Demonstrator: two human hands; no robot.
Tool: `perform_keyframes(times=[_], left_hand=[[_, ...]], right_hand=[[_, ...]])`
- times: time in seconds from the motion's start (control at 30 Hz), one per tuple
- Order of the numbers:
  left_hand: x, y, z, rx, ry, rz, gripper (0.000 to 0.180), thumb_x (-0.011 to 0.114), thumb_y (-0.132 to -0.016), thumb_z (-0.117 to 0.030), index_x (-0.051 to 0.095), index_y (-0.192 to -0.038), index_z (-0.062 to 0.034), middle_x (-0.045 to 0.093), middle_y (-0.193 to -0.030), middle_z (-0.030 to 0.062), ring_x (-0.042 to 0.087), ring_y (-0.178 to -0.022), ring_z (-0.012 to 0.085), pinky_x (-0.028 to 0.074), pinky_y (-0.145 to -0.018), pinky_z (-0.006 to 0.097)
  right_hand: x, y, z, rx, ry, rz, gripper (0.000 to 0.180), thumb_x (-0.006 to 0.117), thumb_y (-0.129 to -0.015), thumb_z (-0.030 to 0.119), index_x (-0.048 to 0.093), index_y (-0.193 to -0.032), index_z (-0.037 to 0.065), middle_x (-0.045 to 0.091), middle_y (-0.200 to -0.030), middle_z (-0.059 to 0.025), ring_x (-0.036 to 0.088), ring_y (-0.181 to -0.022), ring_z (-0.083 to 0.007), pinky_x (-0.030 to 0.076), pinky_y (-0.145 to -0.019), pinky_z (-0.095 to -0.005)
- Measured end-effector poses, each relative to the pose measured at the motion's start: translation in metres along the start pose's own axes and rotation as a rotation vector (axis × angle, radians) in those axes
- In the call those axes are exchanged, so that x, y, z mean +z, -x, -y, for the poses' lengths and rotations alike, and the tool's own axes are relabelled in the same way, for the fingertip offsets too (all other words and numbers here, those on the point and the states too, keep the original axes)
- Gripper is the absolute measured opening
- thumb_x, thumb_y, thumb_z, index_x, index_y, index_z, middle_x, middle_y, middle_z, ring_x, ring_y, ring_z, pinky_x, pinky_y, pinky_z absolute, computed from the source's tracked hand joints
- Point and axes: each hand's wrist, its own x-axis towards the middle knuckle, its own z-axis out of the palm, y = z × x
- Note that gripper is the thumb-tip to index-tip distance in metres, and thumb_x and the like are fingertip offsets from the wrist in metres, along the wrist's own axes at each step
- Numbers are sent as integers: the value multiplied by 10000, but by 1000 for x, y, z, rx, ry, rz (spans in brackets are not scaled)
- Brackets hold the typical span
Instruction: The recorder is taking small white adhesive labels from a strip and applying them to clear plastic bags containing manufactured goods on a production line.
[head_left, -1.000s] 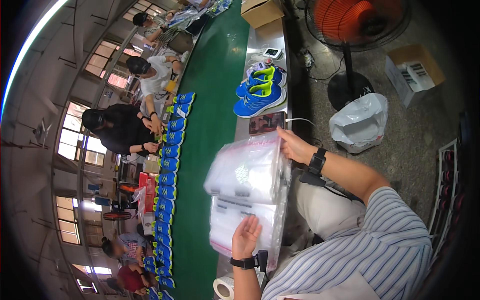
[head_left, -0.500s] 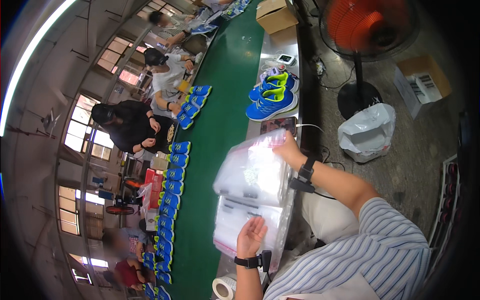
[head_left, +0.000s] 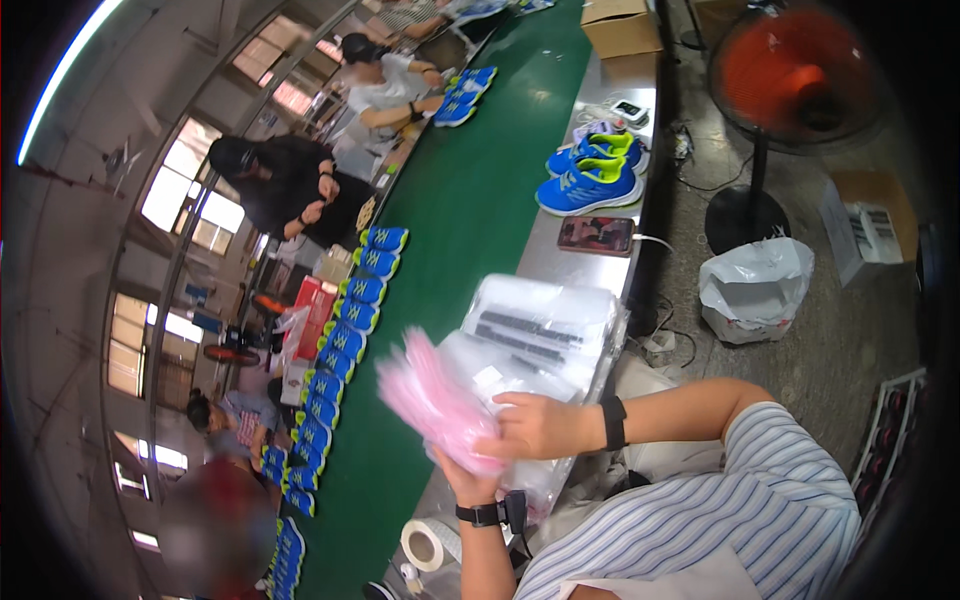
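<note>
Both hands are on a fanned bundle of clear plastic bags with pink edges, tilted up and smeared by motion at its far end. My left hand grips the bundle's near end from below. Over the same end, my right hand closes with its fingers on the bags; its thumb side faces the pink edges. Beneath and beyond them lies a stack of clear plastic bags with dark printed bands, flat on the metal bench. Part of that stack is hidden by my right hand.
A pair of blue sneakers and a phone rest on the metal ledge. A label roll is near my left wrist. Across the green conveyor runs a row of blue shoes, with co-workers behind. A fan stands right.
My right hand has come from the far edge of the bags to my left hand. The left, open before, now grips the pink-edged bundle. The whole view has shifted.
</note>
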Motion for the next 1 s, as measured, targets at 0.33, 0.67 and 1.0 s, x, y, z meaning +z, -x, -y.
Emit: perform_keyframes(times=[0.33,0.67,1.0], left_hand=[[-37,42,4,85,263,-195,689,373,-870,-595,333,-1339,-92,393,-1343,92,385,-1206,260,330,-1007,408],[-57,52,18,-129,139,-342,272,514,-823,-68,510,-1074,39,598,-937,134,620,-834,221,528,-715,344],[-59,45,33,68,36,-379,306,510,-778,8,502,-1083,30,589,-933,108,611,-822,212,520,-720,334]], right_hand=[[15,31,35,-123,-239,562,501,563,-711,151,516,-1210,150,568,-879,-2,538,-764,-164,440,-692,-295],[30,4,24,325,95,646,581,722,-653,346,530,-1110,44,471,-1191,-158,367,-1174,-350,320,-925,-516],[50,35,18,271,144,589,365,643,-744,188,556,-1080,75,520,-1148,-112,468,-1093,-311,393,-881,-425]])
